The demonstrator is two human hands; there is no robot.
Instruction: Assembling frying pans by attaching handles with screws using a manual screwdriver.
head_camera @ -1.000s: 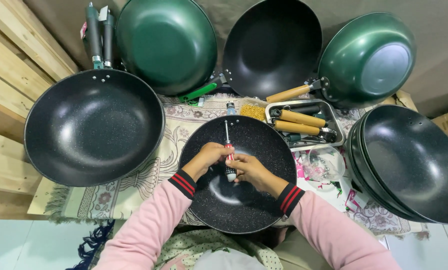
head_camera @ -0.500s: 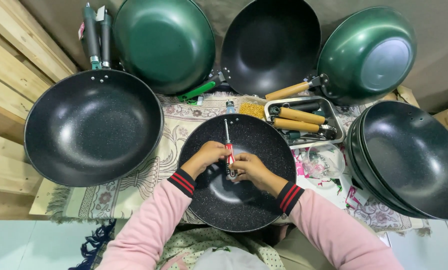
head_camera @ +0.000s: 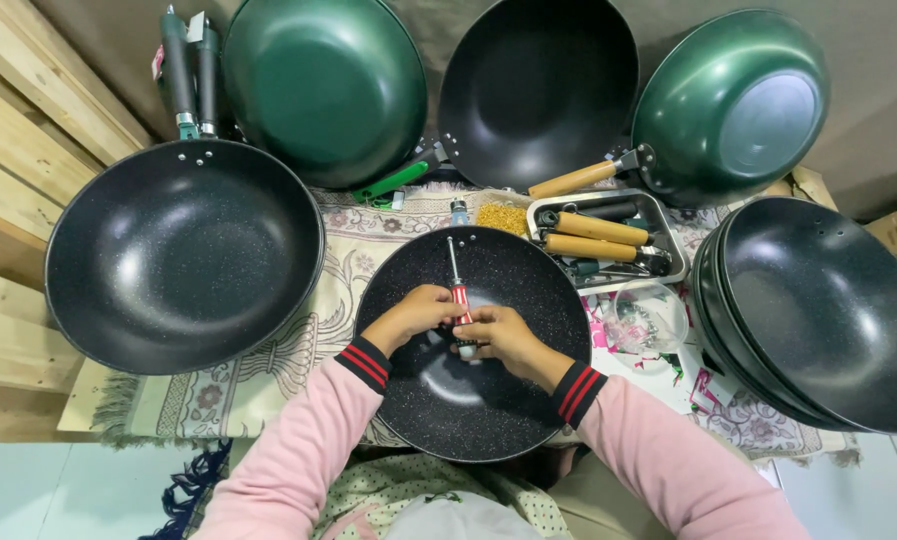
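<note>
Both hands met over the near black wok (head_camera: 473, 400), the left hand (head_camera: 418, 312) and right hand (head_camera: 498, 335) gripping a red-handled screwdriver (head_camera: 457, 290). It looked like fastening work at the far rim; steady tip alignment seemed needed.

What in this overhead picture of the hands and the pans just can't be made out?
- Head view: the screwdriver tip meets the black wok's rim; any screw there is too small to see.
- Its handle end is covered by the left hand and right hand.
- The stacked woks hide one another, so their number is unclear.
- The clear bowl's small contents are too tiny to identify.
- The tray's lower parts lie under wooden handles.
</note>
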